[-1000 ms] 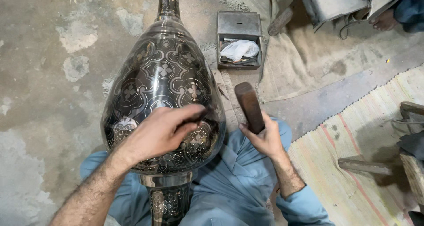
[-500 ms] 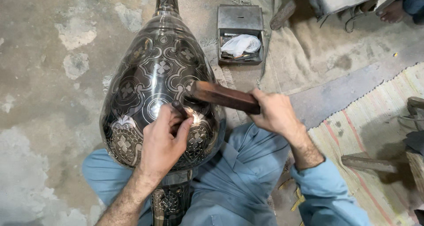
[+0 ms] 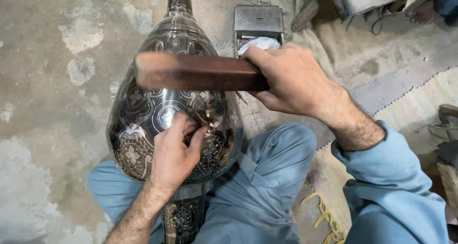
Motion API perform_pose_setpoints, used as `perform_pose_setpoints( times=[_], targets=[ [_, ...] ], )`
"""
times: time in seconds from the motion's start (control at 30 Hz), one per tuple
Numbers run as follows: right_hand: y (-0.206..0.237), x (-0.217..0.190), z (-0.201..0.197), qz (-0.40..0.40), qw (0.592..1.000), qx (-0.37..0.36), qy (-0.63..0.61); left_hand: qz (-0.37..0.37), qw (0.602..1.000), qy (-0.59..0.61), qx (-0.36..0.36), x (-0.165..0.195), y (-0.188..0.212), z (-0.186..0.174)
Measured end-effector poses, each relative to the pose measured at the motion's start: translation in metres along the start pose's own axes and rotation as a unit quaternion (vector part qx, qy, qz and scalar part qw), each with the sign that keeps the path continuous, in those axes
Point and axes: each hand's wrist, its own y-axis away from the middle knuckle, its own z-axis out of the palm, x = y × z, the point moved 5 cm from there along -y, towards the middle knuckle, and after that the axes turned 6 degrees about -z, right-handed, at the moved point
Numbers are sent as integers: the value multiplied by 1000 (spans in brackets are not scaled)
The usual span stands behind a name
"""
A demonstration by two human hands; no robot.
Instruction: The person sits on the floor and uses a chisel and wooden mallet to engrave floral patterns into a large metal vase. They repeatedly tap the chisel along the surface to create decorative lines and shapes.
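Centrally, a worn concrete floor [image 3: 43, 110] with pale patches is seen, and a woven mat [image 3: 420, 101] is spread along its right side. A large pear-shaped metal vase [image 3: 143, 110], dark with silver floral and scroll inlay, is laid across the lap of a seated person in light blue clothing [image 3: 267, 187]; its narrow neck points away toward the top of the view and its foot lies between the knees. A brown wooden block [image 3: 200, 72], blurred at its left end, is held level above the belly of the vase. It is gripped at its right end by the right hand [image 3: 296, 82], whose fingers are wrapped closed around it. The left hand [image 3: 174, 153] is rested on the lower belly of the vase, and its fingers are pinched closed on a small dark chisel-like tool [image 3: 196, 116], the tip of which is set against the inlaid surface just under the block. Beyond the vase, a small grey metal box [image 3: 257, 20] holding a white cloth [image 3: 260, 44] is noted on the floor.
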Motion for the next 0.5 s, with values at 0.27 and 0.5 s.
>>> perform_pose_setpoints(
  times=[0.27,0.5],
  targets=[
    [-1,-1,7,3,998,-17,-54,13,1000,-9,6,4,1,-2],
    [-5,2,14,-14,1000,-25,-11,-14,1000,-19,-8,-1,-5,-2]
  ],
)
